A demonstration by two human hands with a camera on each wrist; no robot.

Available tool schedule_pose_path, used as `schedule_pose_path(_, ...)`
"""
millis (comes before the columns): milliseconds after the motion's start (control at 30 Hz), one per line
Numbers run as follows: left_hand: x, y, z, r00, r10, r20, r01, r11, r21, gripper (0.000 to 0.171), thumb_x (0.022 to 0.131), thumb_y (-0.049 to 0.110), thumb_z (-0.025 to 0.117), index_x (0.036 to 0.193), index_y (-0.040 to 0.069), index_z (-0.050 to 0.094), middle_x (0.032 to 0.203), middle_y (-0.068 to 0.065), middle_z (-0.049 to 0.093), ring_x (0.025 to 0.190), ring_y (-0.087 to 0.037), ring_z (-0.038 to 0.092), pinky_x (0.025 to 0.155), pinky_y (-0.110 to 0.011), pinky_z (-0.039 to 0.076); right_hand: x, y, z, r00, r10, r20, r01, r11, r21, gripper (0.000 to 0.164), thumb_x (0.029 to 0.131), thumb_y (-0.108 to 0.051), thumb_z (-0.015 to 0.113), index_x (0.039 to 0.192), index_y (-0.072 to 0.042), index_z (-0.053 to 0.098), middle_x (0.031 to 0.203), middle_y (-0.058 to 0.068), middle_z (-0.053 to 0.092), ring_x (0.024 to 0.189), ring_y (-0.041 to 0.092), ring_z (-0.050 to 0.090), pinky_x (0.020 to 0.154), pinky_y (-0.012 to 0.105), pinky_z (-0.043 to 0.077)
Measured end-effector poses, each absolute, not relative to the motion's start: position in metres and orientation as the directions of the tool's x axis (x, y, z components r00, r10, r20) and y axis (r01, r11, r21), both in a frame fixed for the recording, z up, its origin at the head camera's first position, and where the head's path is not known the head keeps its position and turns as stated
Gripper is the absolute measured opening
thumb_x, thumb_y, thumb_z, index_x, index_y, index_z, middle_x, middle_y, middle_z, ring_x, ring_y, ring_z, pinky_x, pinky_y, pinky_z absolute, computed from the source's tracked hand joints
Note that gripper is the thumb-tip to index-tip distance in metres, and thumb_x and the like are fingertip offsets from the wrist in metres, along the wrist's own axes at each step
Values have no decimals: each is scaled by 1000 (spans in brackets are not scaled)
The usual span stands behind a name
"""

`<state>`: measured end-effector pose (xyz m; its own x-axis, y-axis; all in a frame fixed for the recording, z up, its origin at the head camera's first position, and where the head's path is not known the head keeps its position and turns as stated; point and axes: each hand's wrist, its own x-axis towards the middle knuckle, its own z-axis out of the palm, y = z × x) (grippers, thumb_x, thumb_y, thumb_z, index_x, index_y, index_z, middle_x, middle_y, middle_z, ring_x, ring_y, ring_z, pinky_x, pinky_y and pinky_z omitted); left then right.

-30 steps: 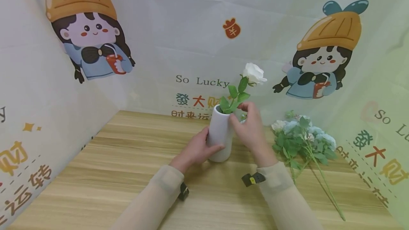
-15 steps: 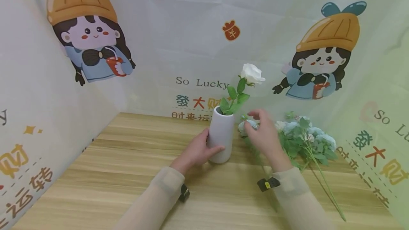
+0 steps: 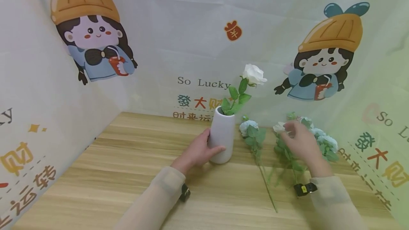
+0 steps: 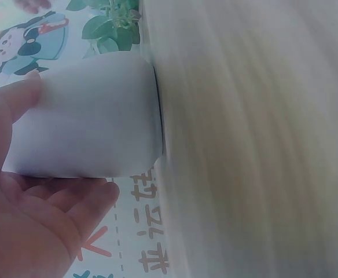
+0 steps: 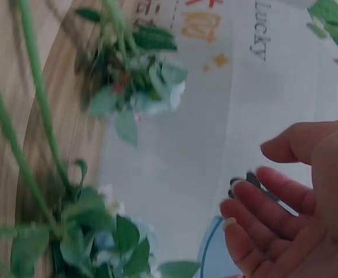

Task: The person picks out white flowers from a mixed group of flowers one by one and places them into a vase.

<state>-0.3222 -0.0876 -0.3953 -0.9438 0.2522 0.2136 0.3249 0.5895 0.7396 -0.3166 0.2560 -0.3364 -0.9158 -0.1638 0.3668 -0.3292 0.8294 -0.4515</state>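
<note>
To the right of the vase (image 3: pixel 222 136), a blue flower (image 3: pixel 247 128) is laid on the worktop (image 3: pixel 105 184), and farther right a bunch (image 3: pixel 328 144) is partly covered by the right hand (image 3: pixel 301 144), whose loose grip is spread, thumb apart from fingers, while a printed cloth (image 3: pixel 182 27) is hung behind. The vase, white, smooth and upright on the worktop, is held low by the left hand's (image 3: pixel 198 151) grip, and a white rose (image 3: pixel 254 75) is borne in its mouth, tilted right. Since a second ago, the right hand has been moved from the vase's mouth to the bunch, and the blue flower has been uncovered.
</note>
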Motion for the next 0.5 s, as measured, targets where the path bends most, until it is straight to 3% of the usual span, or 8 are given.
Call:
schedule_pose_path(200, -323, -85, -396, -948, 244, 204, 313, 602, 735, 86, 88, 47, 74, 150, 7, 31, 141, -15, 46, 123, -24, 46, 105, -46, 41, -316, 286, -332, -949, -213, 233, -282, 902, -326, 39, 101, -21, 54, 125, 10, 55, 120, 30, 57, 105, 45, 54, 83, 63, 48)
schedule_pose_path(267, -323, -85, -395, -949, 243, 199, 309, 607, 732, 85, 88, 47, 74, 150, 7, 31, 141, -14, 46, 123, -23, 46, 105, -46, 41, -315, 294, -332, -970, -173, 174, -217, 933, -286, 40, 99, -20, 54, 122, 13, 56, 119, 33, 56, 99, 44, 56, 77, 60, 51)
schedule_pose_path(400, -322, -85, -394, -952, 240, 193, 302, 610, 733, 84, 88, 47, 73, 150, 8, 32, 141, -13, 47, 124, -23, 46, 105, -46, 41, -313, 306, -331, -999, -41, 23, -45, 972, -229, 37, 96, -20, 54, 103, 16, 59, 101, 35, 60, 79, 39, 59, 64, 52, 54)
schedule_pose_path(500, -322, -85, -393, -953, 239, 185, 296, 610, 735, 84, 88, 48, 73, 150, 9, 32, 142, -13, 46, 124, -23, 45, 106, -46, 40, -311, 314, -333, -996, 17, -89, 35, 979, -203, 44, 97, -21, 52, 100, 22, 57, 98, 39, 57, 81, 45, 58, 69, 56, 53)
